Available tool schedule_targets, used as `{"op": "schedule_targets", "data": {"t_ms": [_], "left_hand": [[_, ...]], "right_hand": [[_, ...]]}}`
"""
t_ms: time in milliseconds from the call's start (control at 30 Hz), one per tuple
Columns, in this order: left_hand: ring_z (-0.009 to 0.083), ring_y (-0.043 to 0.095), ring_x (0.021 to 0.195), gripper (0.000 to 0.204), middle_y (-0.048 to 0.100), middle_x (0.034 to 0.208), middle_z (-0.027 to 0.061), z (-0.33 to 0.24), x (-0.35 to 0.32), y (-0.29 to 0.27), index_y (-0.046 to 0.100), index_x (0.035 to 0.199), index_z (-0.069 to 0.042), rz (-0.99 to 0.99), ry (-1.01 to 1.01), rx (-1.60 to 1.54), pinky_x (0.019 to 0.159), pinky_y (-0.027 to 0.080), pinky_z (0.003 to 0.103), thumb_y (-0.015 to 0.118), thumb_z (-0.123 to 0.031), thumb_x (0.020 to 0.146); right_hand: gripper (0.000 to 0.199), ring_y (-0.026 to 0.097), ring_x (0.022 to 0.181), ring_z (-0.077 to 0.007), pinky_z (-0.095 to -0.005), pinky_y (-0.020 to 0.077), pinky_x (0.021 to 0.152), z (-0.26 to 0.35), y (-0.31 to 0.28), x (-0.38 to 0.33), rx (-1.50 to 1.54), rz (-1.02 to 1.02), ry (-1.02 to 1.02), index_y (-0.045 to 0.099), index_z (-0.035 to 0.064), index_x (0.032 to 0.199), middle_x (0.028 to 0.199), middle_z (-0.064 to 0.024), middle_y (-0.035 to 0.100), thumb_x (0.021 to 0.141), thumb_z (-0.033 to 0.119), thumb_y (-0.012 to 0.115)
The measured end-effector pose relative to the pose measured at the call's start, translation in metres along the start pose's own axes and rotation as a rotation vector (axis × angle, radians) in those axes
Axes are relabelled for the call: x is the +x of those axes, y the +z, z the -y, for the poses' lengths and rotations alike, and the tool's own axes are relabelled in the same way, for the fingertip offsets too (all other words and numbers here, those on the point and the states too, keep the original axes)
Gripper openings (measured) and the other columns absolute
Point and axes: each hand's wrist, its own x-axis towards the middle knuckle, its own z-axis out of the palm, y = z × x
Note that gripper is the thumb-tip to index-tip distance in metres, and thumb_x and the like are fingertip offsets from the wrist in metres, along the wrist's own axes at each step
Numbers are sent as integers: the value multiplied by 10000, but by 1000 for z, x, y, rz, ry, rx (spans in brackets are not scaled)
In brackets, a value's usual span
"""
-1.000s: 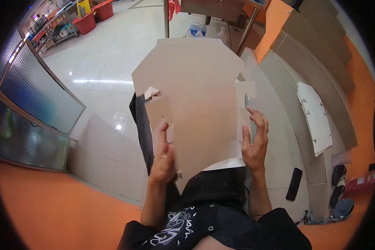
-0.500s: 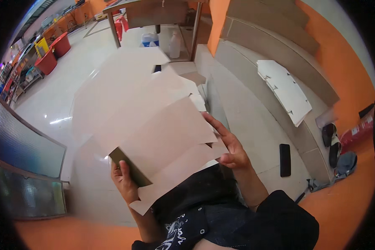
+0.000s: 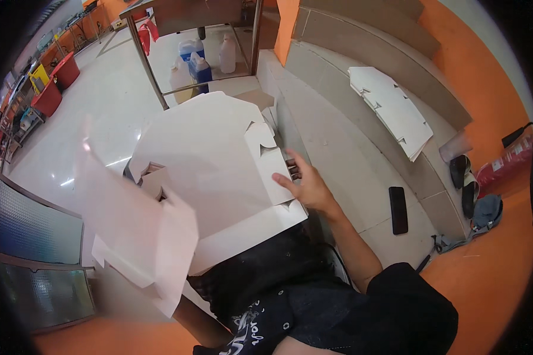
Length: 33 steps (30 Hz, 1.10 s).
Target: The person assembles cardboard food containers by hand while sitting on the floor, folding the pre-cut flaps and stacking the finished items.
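Observation:
A large white cardboard box blank (image 3: 201, 142) with slotted side flaps lies across my lap, with edges of other blanks showing beneath it. My right hand (image 3: 307, 183) pinches its right flap, thumb on top and fingers at the outer edge. To the left, a second folded cardboard blank (image 3: 142, 231) is held up in the air, tilted and smeared by motion. My left forearm (image 3: 202, 322) runs up behind this raised blank, which hides the left hand and its fingers. Small folded tabs (image 3: 154, 173) stand up at the left side of the lap blank.
Several flat white blanks (image 3: 391, 109) are stacked on the step at right. A black phone (image 3: 398, 210) lies on the lower step, near shoes (image 3: 465, 183) and a grey bag (image 3: 487, 212). Ahead, jugs (image 3: 199, 71) stand under a metal table. Glass panels (image 3: 35, 213) stand at left.
The folded blank has swung from in front of me to the left with my left hand, uncovering the blank on my lap. My right hand has come off it and onto the lap blank's flap.

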Motion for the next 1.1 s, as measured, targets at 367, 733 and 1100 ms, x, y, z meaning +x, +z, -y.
{"op": "schedule_targets", "data": {"t_ms": [367,733,1100], "left_hand": [[252,554,1163,555,529,1315,168,-1,13,-51,408,1383,19,-168,94,122,977,463,359,433,-397,1016],[254,546,1174,558,516,1332,168,6,23,-63,397,1394,9,-184,76,148,995,452,360,411,-408,1023],[255,537,1185,561,503,1349,168,17,11,-52,386,1405,-2,-113,29,146,1012,442,361,388,-418,1029]], "right_hand": [[549,530,1128,-158,-300,425,975,-33,10,27,690,60,-47,421,23,1381,1234,-80,563,925,224,652],[451,580,1062,-130,-265,448,914,-145,-111,-50,649,-412,248,502,20,1338,1195,-56,600,946,214,611],[377,634,1011,-243,-343,476,912,-181,-181,-64,-296,-307,578,587,-38,1205,1172,-166,630,892,157,662]]}}
